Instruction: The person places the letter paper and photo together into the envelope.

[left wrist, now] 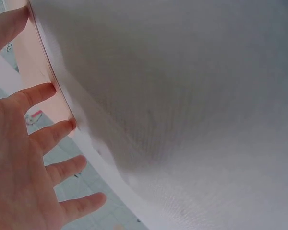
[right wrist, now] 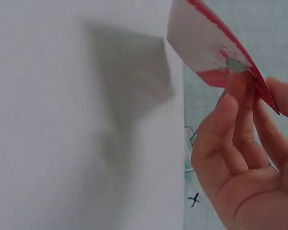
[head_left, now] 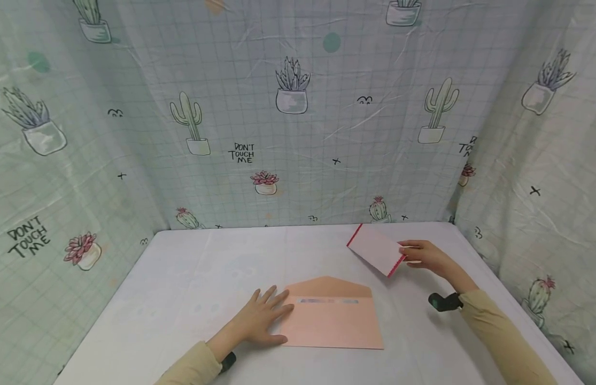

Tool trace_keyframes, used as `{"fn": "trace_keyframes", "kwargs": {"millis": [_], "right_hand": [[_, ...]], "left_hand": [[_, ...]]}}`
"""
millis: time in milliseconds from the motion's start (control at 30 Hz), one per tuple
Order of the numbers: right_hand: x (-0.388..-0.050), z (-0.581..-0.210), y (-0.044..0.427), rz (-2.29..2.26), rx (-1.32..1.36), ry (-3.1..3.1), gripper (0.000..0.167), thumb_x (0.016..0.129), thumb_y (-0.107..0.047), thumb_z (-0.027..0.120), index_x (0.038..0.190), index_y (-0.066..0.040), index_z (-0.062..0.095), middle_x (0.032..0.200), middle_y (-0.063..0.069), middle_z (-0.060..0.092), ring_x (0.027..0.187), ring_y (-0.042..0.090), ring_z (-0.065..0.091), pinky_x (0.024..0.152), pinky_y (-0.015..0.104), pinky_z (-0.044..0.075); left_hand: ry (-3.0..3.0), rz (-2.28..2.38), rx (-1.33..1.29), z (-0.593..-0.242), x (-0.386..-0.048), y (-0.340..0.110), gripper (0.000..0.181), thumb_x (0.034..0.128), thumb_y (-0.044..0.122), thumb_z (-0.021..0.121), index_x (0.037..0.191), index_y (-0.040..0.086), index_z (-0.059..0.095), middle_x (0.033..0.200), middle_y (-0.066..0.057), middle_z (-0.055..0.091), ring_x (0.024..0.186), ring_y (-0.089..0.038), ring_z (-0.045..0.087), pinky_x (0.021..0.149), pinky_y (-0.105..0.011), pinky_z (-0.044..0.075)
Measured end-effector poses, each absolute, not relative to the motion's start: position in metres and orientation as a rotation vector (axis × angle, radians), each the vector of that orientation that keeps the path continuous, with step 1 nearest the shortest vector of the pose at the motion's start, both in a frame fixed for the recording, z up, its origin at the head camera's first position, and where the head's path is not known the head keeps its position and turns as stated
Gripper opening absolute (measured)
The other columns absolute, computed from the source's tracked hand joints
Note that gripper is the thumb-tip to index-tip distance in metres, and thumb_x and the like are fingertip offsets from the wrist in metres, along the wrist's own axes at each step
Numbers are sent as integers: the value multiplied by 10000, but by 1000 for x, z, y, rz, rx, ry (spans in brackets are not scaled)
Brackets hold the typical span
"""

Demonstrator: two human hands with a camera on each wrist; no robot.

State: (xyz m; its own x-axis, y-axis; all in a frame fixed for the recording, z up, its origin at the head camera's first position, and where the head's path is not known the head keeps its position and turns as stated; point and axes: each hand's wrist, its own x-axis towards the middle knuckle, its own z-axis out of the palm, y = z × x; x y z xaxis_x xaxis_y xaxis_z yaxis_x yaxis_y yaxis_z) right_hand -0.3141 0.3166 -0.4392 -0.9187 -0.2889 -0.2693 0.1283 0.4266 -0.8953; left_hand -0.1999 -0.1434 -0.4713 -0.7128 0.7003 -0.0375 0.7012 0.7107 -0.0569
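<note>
A peach envelope [head_left: 333, 327] lies on the white table with its pointed flap raised away from the person. Across it, just below the flap, runs a thin shiny strip [head_left: 326, 301]. My left hand [head_left: 260, 319] has its fingers spread. In the left wrist view, the thumb and two fingertips of that hand [left wrist: 19, 163] touch the envelope's edge [left wrist: 36, 67]. Farther back on the right, my right hand [head_left: 428, 256] pinches a white card with red edges [head_left: 374, 248] by its near right corner. The right wrist view shows red and green print on the card's underside [right wrist: 201, 40], raised above the table.
A white table [head_left: 192, 267] spreads under everything. Cloth curtains [head_left: 230, 107] printed with potted cacti rise at the back and both sides. Dark wrist-worn devices hang below both sleeves, the right one [head_left: 444, 302] more visible. The card casts a shadow [right wrist: 134, 72] on the table.
</note>
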Motion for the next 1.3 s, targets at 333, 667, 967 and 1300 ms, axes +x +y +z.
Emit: {"fn": "trace_keyframes", "kwargs": {"millis": [333,667,967,1300], "right_hand": [[-299,-423,305,-1725,-195,2045,492,926,-211,473,1338,15,327,951,-139,630,830,63,606,809,297,512],[-291,-417,291,-1754,-306,1998,235,920,-161,481,1149,-206,512,935,-118,616,801,47,576,765,251,506],[-283,-414,280,-1755,-388,2021,154,924,-173,473,1030,-204,581,961,-93,611,824,70,585,764,254,524],[-280,-419,280,-1771,-528,1936,284,931,-62,420,1111,-246,540,1085,-133,582,873,61,598,772,281,521]], "left_hand": [[2888,-86,1179,-473,-201,-144,672,779,619,489,1326,235,421,1436,-54,340,1306,-353,302,959,-604,305],[2872,-72,1155,-474,-202,-144,680,777,624,489,1334,240,410,1445,-51,322,1312,-350,291,967,-600,299],[2878,-58,1158,-475,-203,-145,677,777,619,493,1331,238,415,1442,-51,327,1310,-352,296,962,-600,303],[2876,-52,1162,-476,-203,-145,685,776,629,486,1331,233,415,1442,-58,328,1311,-365,289,958,-610,300]]}}
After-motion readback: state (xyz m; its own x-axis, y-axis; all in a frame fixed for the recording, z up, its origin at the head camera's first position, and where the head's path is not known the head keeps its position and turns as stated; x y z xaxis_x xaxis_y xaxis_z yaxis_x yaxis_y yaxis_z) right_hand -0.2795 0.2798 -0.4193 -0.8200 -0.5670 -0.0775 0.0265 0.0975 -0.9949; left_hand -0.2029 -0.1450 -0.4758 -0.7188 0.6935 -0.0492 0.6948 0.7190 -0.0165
